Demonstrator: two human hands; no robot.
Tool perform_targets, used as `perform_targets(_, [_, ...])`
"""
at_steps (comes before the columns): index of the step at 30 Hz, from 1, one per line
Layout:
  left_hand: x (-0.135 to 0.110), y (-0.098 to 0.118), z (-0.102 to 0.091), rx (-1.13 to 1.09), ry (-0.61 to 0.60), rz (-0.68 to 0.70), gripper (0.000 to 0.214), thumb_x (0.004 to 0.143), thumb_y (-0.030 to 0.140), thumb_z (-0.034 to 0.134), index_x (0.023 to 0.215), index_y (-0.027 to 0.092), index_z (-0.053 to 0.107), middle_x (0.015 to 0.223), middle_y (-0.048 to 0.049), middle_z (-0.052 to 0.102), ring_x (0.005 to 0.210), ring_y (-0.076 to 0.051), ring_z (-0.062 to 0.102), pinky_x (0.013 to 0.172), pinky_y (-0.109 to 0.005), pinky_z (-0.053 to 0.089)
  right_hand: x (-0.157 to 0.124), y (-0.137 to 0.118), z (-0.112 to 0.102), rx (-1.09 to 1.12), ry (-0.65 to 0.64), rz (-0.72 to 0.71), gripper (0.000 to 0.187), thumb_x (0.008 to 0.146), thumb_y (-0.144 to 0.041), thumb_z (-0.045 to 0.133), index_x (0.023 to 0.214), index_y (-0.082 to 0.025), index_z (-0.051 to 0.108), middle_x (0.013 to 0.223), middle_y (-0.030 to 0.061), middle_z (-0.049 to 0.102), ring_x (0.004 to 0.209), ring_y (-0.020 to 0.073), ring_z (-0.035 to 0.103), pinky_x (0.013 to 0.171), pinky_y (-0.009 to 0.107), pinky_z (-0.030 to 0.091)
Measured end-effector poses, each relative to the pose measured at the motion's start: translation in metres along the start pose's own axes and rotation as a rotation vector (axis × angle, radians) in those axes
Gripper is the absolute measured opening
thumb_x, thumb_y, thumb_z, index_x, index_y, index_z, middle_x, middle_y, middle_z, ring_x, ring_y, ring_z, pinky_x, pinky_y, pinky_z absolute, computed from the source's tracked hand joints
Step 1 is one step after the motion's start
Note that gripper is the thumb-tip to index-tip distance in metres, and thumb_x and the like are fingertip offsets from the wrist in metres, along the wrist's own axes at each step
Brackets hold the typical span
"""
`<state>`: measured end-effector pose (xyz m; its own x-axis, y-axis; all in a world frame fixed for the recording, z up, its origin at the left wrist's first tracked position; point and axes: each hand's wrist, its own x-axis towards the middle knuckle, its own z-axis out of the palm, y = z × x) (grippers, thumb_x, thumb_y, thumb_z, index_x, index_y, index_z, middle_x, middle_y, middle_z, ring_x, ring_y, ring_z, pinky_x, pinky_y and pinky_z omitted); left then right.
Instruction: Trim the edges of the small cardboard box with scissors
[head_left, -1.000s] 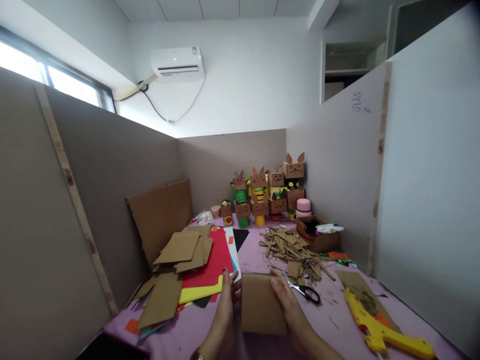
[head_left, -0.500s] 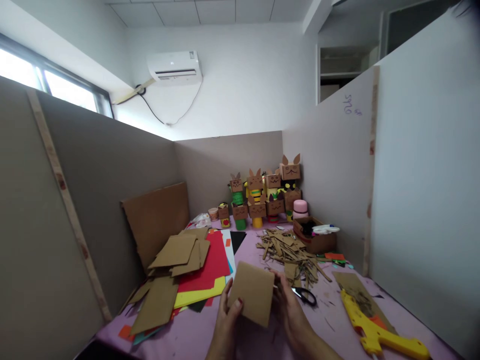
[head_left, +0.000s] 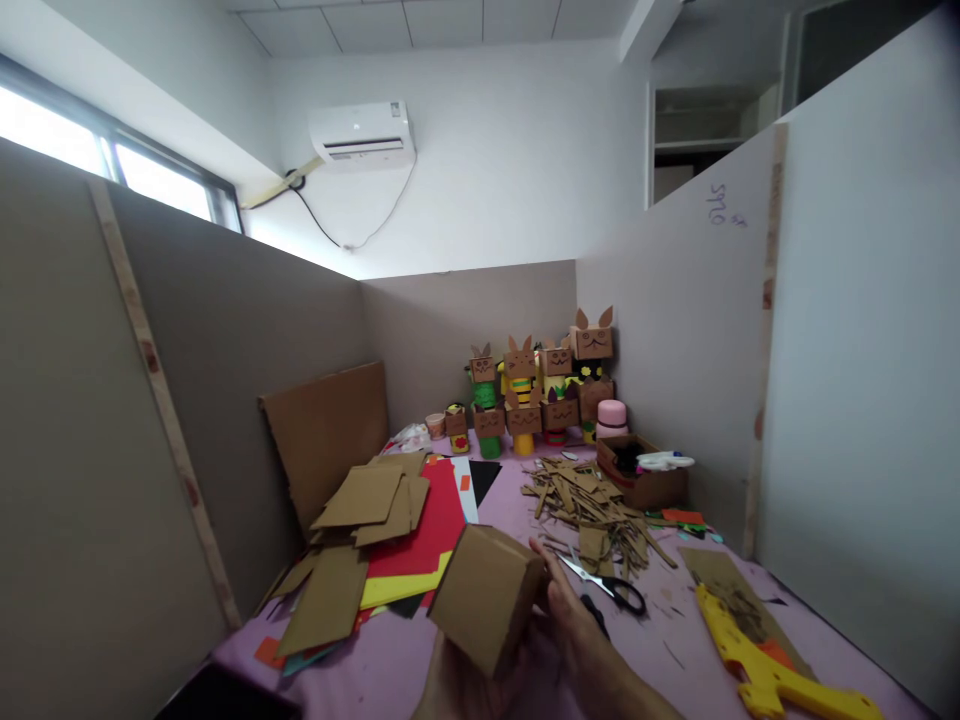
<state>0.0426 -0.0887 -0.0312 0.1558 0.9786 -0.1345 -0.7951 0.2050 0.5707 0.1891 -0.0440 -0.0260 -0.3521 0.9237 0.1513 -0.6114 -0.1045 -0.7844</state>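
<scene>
A small brown cardboard box (head_left: 480, 595), tilted so that two of its faces show, is between my hands just above the table. My left hand (head_left: 454, 685) grips it from below, with its fingers mostly hidden behind the cardboard. Against the box's right side lies my right hand (head_left: 576, 625), fingers pressed along its edge. To the right of that hand, scissors with black handles (head_left: 619, 592) lie partly open on the cloth. Another black-handled item (head_left: 595, 612) shows in part beside my right hand; its kind is hidden.
Cardboard pieces (head_left: 360, 497) and coloured paper sheets (head_left: 431, 530) are stacked on the left. Cardboard scraps (head_left: 592, 510) are heaped at centre right, near an open box (head_left: 660, 488). A yellow glue gun (head_left: 757, 665) lies front right. Cardboard animal figures (head_left: 521, 410) stand at the back.
The box has been turned, so a side face now shows on its right. My left hand has shifted underneath it. More of the scissors is visible, and the view has turned slightly left.
</scene>
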Motion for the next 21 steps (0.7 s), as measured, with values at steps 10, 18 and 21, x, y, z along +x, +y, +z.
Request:
perform_targets(10, [-0.012, 0.008, -0.029, 0.003, -0.009, 0.074, 0.043, 0.08, 0.051, 0.058, 0.118, 0.031, 0.059, 0.109, -0.0092, 0.065, 0.078, -0.018, 0.061, 0.058, -0.028, 0.05, 0.001, 0.007, -0.01, -0.106, -0.116, 0.149, 0.064, 0.07, -0.063, 0.069, 0.122, -0.027, 0.057, 0.104, 0.0083, 0.066, 0.087, 0.021, 0.063, 0.064, 0.027, 0.044])
perform_targets(18, [-0.009, 0.003, -0.026, -0.012, -0.04, 0.078, 0.041, 0.076, 0.051, 0.06, 0.112, 0.03, 0.065, 0.107, -0.0085, 0.069, 0.078, -0.023, 0.061, 0.062, -0.033, 0.051, 0.003, 0.022, -0.008, -0.056, -0.106, 0.08, 0.07, 0.065, -0.065, 0.071, 0.123, -0.027, 0.057, 0.095, 0.0077, 0.068, 0.081, 0.0212, 0.065, 0.061, 0.027, 0.045])
perform_targets(21, [-0.008, 0.006, -0.014, -0.011, -0.034, 0.064, 0.04, 0.082, 0.042, 0.054, 0.12, 0.03, 0.06, 0.1, -0.0082, 0.072, 0.088, -0.027, 0.064, 0.074, -0.04, 0.052, 0.0, 0.019, -0.005, -0.072, -0.038, 0.113, 0.071, 0.066, -0.066, 0.07, 0.123, -0.026, 0.058, 0.092, 0.0073, 0.07, 0.08, 0.0229, 0.066, 0.068, 0.033, 0.047])
